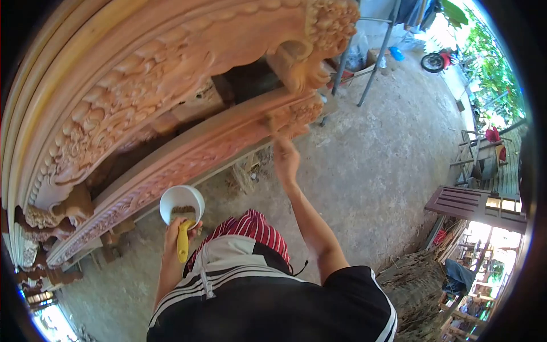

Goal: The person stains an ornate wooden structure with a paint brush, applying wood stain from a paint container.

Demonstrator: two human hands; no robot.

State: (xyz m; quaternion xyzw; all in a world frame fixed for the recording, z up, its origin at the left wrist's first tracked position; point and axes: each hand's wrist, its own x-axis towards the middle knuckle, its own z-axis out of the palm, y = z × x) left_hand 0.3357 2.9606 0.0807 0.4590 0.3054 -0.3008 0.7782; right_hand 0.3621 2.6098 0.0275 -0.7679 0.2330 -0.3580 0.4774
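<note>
My left hand (172, 233) is closed round the rim of a white plastic tub (166, 204). A flat paintbrush with a yellow handle (183, 242) rests in that tub, its bristles inside and its handle against my fingers. My right hand (286, 161) is closed on a small brush (270, 121), blurred by motion, whose tip is at the lower carved rail (228, 134) of a large wooden piece. Above that rail curves a broad panel (142, 74) carved with scrolls and leaves. My right fingers hide most of the brush's handle.
A grey metal frame (379, 54) stands on the concrete floor (370, 165) beyond the carved piece. To the right are a dark slatted wooden panel (456, 202) and a heap of rough wood (413, 285). A red motorbike (441, 60) stands at the back.
</note>
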